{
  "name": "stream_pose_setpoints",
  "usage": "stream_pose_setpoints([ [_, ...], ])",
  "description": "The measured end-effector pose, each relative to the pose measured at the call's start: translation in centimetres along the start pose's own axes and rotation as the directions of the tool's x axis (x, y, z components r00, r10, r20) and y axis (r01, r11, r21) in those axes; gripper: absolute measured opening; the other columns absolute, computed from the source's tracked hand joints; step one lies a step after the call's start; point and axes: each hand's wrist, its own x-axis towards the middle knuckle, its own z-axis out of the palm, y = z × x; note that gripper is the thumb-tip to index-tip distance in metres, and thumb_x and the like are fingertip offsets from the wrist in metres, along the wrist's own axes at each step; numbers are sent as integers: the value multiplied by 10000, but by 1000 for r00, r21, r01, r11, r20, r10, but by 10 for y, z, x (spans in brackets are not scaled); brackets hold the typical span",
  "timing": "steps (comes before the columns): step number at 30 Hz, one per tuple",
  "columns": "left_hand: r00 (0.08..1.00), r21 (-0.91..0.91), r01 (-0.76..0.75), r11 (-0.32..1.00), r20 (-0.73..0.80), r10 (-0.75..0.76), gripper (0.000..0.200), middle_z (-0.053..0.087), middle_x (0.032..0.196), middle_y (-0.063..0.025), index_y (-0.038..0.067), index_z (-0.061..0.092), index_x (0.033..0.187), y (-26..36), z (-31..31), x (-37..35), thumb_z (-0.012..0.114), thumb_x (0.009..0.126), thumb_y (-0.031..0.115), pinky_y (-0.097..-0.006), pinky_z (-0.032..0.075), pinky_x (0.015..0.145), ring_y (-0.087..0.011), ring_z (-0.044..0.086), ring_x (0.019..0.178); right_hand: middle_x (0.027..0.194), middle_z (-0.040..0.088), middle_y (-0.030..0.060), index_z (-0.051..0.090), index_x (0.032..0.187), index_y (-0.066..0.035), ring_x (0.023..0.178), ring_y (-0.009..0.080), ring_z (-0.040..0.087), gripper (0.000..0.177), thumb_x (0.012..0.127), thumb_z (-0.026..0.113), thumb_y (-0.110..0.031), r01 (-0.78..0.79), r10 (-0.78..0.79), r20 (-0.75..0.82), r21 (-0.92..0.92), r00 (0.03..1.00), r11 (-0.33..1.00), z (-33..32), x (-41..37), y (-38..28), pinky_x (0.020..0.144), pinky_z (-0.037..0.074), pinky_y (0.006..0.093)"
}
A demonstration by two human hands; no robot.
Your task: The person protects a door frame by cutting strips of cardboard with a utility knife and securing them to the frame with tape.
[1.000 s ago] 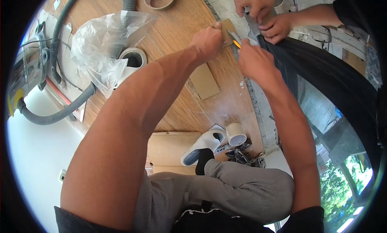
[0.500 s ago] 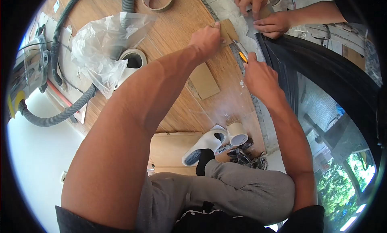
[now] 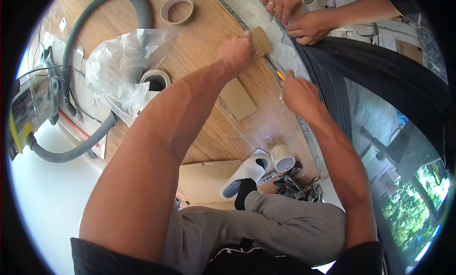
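Note:
Pinched in my left hand [image 3: 236, 55] is a small piece of brown cardboard [image 3: 260, 42], at the edge of the wood-look floor. My right hand [image 3: 300, 94], slightly blurred, is closed around a utility knife [image 3: 280, 75] with a yellow handle. Its blade points up and left toward the cardboard's lower edge. A second cardboard strip [image 3: 237, 100] lies flat on the floor below my left hand.
Another person's hands [image 3: 308, 28] work at the top right beside a long black strip [image 3: 370, 56]. A plastic bag [image 3: 116, 61], grey hose [image 3: 76, 30] and tape ring [image 3: 178, 11] lie left. Near my foot are a white slipper [image 3: 244, 176] and tape roll [image 3: 282, 157].
The view has shifted slightly. My right hand has drawn the knife down and left along the cardboard's side, and the cardboard in my left hand now shows flatter.

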Motion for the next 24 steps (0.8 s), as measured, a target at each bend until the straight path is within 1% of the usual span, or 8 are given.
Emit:
stream_pose_setpoints([
  [3, 1000, 7, 0, 1000, 23, 0, 673, 681, 1076, -202, 39, 422, 1481, -1, 0, -9, 625, 950, 399, -459, 544, 856, -376, 666, 1023, 922, 694, 286, 480, 1182, 7, 901, 491, 669, 266, 962, 534, -134, -83, 80, 22, 130, 997, 988, 3, -53, 17, 804, 514, 558],
  [11, 946, -135, -51, 990, -323, 4, 578, 520, 1298, -224, 49, 446, 1339, 3, 10, -10, 735, 864, 209, -484, 532, 850, -414, 651, 990, 1110, 598, 289, 462, 1279, 8, 1028, 466, 584, 423, 938, 604, -197, 46, 54, -220, 427, 974, 903, 158, -108, 45, 868, 458, 560],
  [15, 908, -156, -250, 956, -379, 176, 496, 609, 1149, -191, 38, 516, 1249, 4, 6, -3, 755, 830, 155, -463, 527, 798, -398, 651, 905, 1290, 484, 259, 461, 1305, 33, 1175, 453, 464, 519, 893, 652, -219, 83, 27, -348, 297, 937, 951, 180, -107, 35, 986, 349, 602],
  [17, 961, -477, -273, 835, -86, 264, 366, 669, 963, -123, 16, 597, 1144, 18, -11, -11, 754, 826, 105, -396, 521, 752, -282, 657, 817, 1309, 487, 254, 445, 1339, 40, 1213, 416, 472, 546, 927, 653, -253, 180, 138, -589, 448, 796, 876, 138, -92, 36, 1028, 363, 551],
  [19, 923, -563, -254, 786, 101, 371, 300, 672, 903, -85, 13, 623, 1100, 36, -28, -33, 747, 838, 92, -356, 516, 739, -216, 637, 790, 1269, 552, 209, 436, 1372, 24, 1167, 314, 557, 541, 971, 653, -269, 255, 428, -544, 784, 722, 566, 93, -76, 30, 985, 448, 450],
  [20, 858, -618, -211, 757, 254, 446, 235, 675, 844, -47, 10, 649, 1056, 45, -33, -41, 740, 851, 79, -315, 510, 726, -151, 617, 763, 1269, 552, 209, 436, 1372, 24, 1167, 314, 557, 541, 971, 653, -269, 241, 461, -543, 790, 701, 564, 76, -69, 31, 985, 448, 450],
  [22, 779, -662, -148, 735, 379, 499, 210, 671, 902, -30, 11, 644, 1073, 60, -35, -51, 717, 886, 71, -281, 498, 727, -112, 606, 801, 1102, 640, 125, 508, 1311, 5, 971, 170, 622, 435, 995, 653, -256, 358, 322, -384, 923, 865, 139, 58, -61, 31, 845, 515, 324],
  [24, 680, -675, -58, 736, 513, 524, 185, 667, 960, -13, 12, 639, 1089, 64, -36, -55, 693, 920, 64, -248, 487, 728, -73, 595, 840, 1012, 647, 90, 549, 1264, 4, 887, 130, 606, 377, 992, 658, -233, 342, 287, -346, 937, 893, 65, 68, -69, 32, 786, 514, 295],
])
